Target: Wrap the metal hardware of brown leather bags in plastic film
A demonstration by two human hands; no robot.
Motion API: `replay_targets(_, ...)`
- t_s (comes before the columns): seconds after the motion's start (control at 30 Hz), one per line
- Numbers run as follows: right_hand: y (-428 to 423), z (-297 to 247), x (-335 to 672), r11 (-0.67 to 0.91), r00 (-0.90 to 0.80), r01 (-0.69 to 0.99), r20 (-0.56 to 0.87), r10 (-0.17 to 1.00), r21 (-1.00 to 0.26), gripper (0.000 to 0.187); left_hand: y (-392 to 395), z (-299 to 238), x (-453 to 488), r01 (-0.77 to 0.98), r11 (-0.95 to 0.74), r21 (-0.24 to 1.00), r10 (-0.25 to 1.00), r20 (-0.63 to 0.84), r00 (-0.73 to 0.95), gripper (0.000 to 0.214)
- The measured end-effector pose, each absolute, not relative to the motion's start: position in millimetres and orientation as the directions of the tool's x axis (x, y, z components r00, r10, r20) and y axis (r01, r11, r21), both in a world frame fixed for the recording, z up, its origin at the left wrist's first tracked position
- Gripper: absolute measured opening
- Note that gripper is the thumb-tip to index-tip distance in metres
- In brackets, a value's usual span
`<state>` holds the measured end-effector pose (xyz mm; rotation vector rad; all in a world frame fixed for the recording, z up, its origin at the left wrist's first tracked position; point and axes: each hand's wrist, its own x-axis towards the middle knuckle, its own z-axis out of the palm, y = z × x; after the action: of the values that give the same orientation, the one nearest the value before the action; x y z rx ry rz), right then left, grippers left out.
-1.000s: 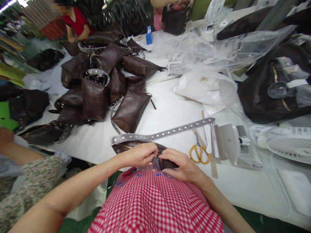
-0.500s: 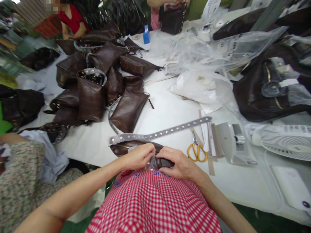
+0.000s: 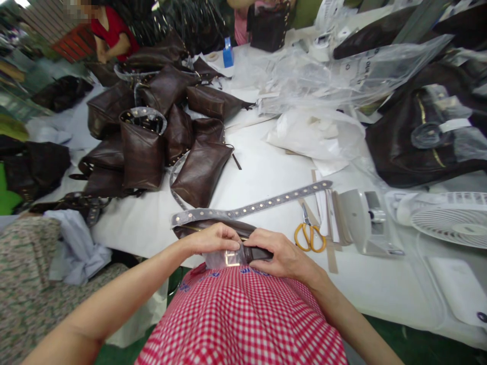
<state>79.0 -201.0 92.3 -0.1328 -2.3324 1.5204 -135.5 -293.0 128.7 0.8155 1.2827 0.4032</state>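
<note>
A dark brown leather bag (image 3: 198, 227) with a gold zipper lies at the table's near edge, against my apron. Along it runs a studded strap (image 3: 262, 205) sleeved in clear plastic. My left hand (image 3: 215, 239) pinches clear plastic wrap (image 3: 215, 260) just above a square gold buckle (image 3: 232, 258). To its right, my right hand (image 3: 277, 254) is closed around a dark leather strap (image 3: 260, 252), thumb below and fingers on top. Part of that strap is hidden by the fingers.
Several brown leather bags (image 3: 144, 157) are heaped at left. Yellow-handled scissors (image 3: 310, 237), a tape dispenser (image 3: 361, 223) and a white fan (image 3: 449, 218) are on the right. Plastic bags (image 3: 319, 134) lie behind. A co-worker in red (image 3: 116, 33) is at the far left.
My left fingers have lifted and shifted slightly left, and the gold buckle under the plastic now shows clearly. The right hand keeps its grip in about the same place.
</note>
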Motion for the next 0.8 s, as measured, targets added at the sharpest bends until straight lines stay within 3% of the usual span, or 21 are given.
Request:
replay_targets(0.3,-198.8,92.8,77.9,0.402,-0.951,-0.08,0.19,0.242,-0.912,0.035,-294.3,122.5,-124.8,-0.065,0.793,0.605,0.604,-0.768,0.213,0.039)
replay_targets(0.5,-196.9,95.0,76.2,0.402,-0.958,-0.088,0.187,0.216,-0.911,0.034,-290.0,122.1,-123.1,-0.06,0.827,0.559,0.559,-0.805,0.2,0.039)
replay_targets(0.67,-194.5,98.8,77.9,0.381,-0.962,0.005,0.1,0.254,-0.925,0.032,-286.9,118.1,-121.9,-0.11,0.846,0.522,0.532,-0.809,0.249,0.039)
replay_targets(0.8,-193.0,96.9,76.5,0.399,-0.955,-0.043,0.155,0.254,-0.916,0.037,-282.1,113.7,-122.2,-0.143,0.868,0.475,0.494,-0.799,0.343,0.038)
